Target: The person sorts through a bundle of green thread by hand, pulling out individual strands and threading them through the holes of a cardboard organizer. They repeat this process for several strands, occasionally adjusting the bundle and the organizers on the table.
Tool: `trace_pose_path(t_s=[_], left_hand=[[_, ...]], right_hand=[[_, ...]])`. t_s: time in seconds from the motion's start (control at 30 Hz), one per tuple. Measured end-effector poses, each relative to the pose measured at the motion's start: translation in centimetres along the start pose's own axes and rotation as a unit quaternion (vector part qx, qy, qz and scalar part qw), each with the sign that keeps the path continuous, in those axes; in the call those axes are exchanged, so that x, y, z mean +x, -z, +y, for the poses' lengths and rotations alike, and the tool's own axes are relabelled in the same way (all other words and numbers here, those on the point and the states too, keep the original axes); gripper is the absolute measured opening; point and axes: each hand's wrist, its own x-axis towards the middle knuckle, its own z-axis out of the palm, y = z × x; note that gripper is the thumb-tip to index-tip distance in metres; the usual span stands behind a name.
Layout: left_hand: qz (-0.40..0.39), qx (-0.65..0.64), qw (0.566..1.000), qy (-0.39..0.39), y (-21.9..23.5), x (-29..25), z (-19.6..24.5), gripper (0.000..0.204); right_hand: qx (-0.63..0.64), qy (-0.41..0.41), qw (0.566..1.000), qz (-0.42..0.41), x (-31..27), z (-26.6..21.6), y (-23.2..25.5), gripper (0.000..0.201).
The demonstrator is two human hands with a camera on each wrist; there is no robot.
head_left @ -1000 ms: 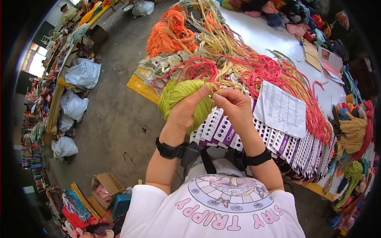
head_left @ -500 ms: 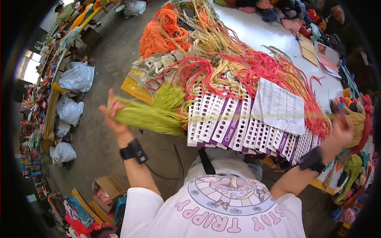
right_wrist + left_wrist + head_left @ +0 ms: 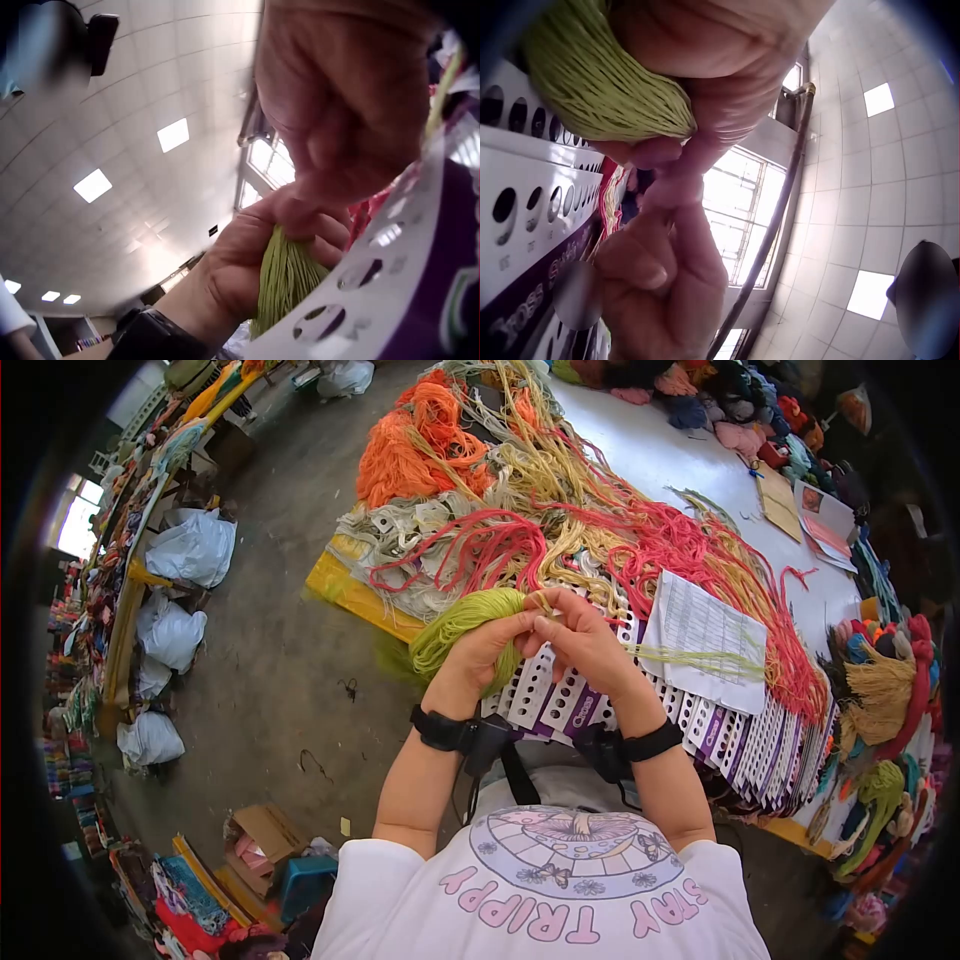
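Note:
A bundle of lime-green thread (image 3: 462, 625) is gathered in my left hand (image 3: 485, 652), its loops bulging out on the left side. Thumb and fingers squeeze the bundle's end, where the left wrist view shows the strands (image 3: 615, 90) drawn together. My right hand (image 3: 592, 650) pinches the thread right at that end, its fingertips against those of the left hand. From the right hand a few loose green strands (image 3: 700, 658) trail to the right across a printed paper sheet (image 3: 705, 628). Below both hands lie overlapping white and purple cards with punched holes (image 3: 535, 685).
Pink-red threads (image 3: 690, 545), beige threads and an orange heap of yarn (image 3: 415, 445) cover the table beyond the cards. More yarn hangs at the right edge. White plastic bags (image 3: 190, 550) stand along the left, and an open cardboard box (image 3: 270, 840) sits at lower left.
My hands were together, then spread wide apart with green thread stretched between them, and are now back together at the bundle's end. Loose strands now lie over the paper sheet.

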Motion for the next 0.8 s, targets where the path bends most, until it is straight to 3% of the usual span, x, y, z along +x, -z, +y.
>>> trace_pose_path(t_s=[0.03,0.1,0.23,0.3,0.43,0.47,0.57,0.8], left_hand=[[0.036,-0.014,0.999,0.003,0.0,0.1,-0.2,0.011],[0.062,0.075,0.995,-0.019,0.2,0.0,0.1,0.012],[0.168,0.295,0.939,-0.059,1.2,0.6,-1.1,0.013],[0.150,0.232,0.961,0.019,0.9,0.4,-0.5,0.011],[0.027,0.042,0.990,0.131,2.9,1.3,0.3,0.010],[-0.058,0.017,0.989,0.135,3.3,1.6,0.5,0.011],[-0.070,-0.010,0.986,0.149,3.1,1.8,0.1,0.014],[0.042,0.043,0.997,0.053,1.8,1.5,-1.3,0.016]], right_hand=[[-0.112,0.040,0.990,0.077,0.3,0.4,-0.1,0.021],[-0.329,0.116,0.911,0.221,0.9,0.9,-0.7,0.015],[-0.411,0.137,0.859,0.274,1.8,2.8,-0.1,0.009],[-0.412,0.187,0.839,0.303,2.0,3.3,0.1,0.011],[-0.365,0.180,0.854,0.324,2.0,3.3,0.0,0.007],[-0.361,0.184,0.855,0.323,2.0,3.3,-0.1,0.007],[-0.364,0.209,0.853,0.312,2.0,3.2,0.2,0.009],[-0.368,0.204,0.865,0.273,2.0,3.1,0.6,0.011]])
